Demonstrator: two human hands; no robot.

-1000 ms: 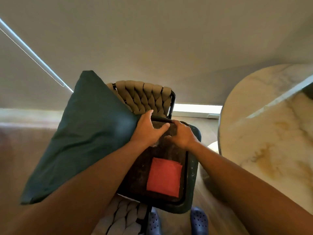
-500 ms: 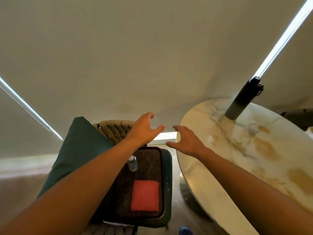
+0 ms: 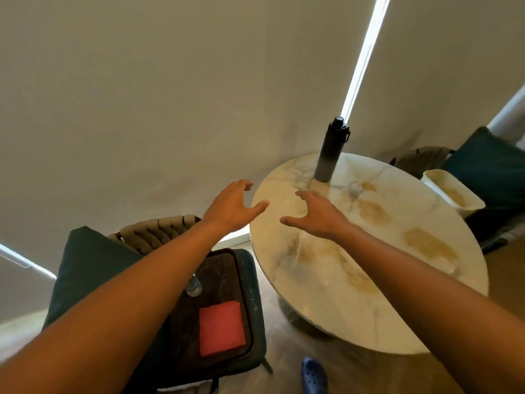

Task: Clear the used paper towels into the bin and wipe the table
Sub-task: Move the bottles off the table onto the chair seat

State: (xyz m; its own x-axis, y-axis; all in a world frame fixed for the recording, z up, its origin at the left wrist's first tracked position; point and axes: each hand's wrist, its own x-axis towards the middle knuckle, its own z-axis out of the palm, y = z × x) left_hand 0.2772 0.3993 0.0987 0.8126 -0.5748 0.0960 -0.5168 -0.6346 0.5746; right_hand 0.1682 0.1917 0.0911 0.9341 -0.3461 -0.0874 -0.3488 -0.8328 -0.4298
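Observation:
A round marble table (image 3: 369,251) fills the right half of the view. A dark water bottle (image 3: 331,150) stands at its far edge. My left hand (image 3: 230,207) hovers open just off the table's left rim. My right hand (image 3: 318,214) hovers open over the table's left part, fingers spread, holding nothing. A red folded cloth (image 3: 221,328) lies on a dark tray (image 3: 218,277) on the chair seat at lower left, beside a small clear bottle (image 3: 194,287). A cream bin (image 3: 451,191) stands beyond the table's right side. No paper towels are in view.
A woven chair (image 3: 159,231) with a dark green cushion (image 3: 85,268) stands left of the table. Another chair with a dark cushion (image 3: 488,169) sits at far right behind the bin. A blue shoe (image 3: 314,376) shows on the wooden floor.
Both hands left the tray on the chair and rose toward the table. The view swung right, bringing the table, the dark bottle and the bin into sight.

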